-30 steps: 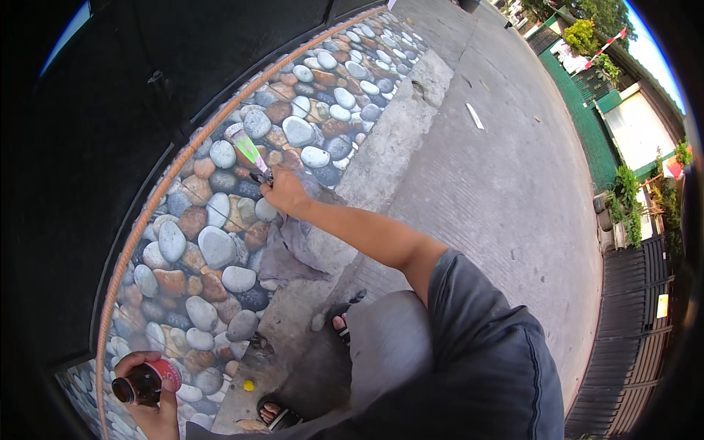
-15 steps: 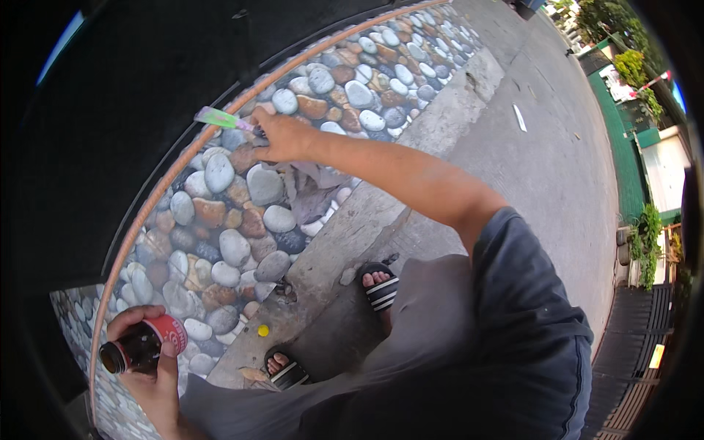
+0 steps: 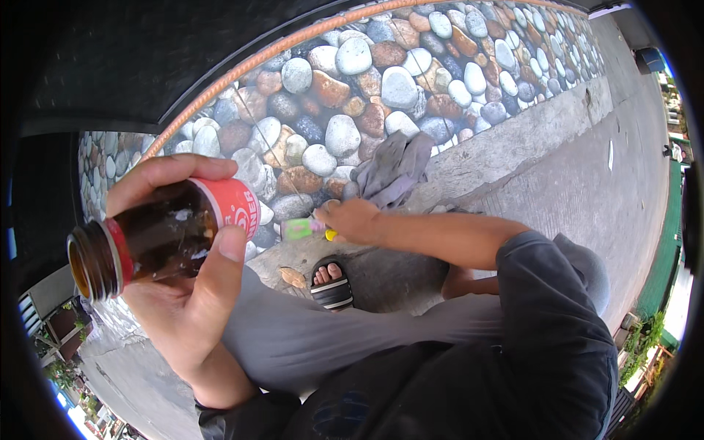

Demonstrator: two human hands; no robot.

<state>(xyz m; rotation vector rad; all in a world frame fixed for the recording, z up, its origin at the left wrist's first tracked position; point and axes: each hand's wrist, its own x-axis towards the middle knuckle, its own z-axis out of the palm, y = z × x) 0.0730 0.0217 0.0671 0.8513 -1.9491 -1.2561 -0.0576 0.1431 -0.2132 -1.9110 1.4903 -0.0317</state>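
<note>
A: Start with left hand [image 3: 176, 308].

B: Clamped round brown bottle [image 3: 165, 235], thumb on red label [image 3: 235, 209], fingers curled over far side. Held up left of striped sandal [image 3: 332, 284], tipped sideways, neck pointing left.

A: Now right hand [image 3: 348, 221].

B: Closed on one end of green-and-pink strip [image 3: 297, 229], just beyond sandal. Blurred, can't tell what kind. Also shows yellow bit [image 3: 330, 235] by fingertips; can't tell whether gripped or merely behind.

A: And grey cloth [image 3: 396, 169]?

B: Bunched beyond and right of sandal, close against right hand; can't tell if pinched too.

A: Rest, quick.

B: Dry leaf [image 3: 292, 276] just left of sandal. Pebble-patterned surface [image 3: 400, 88] farther beyond sandal, edged by orange trim [image 3: 279, 51]. Grey pavement [image 3: 543, 183] right of sandal.
</note>
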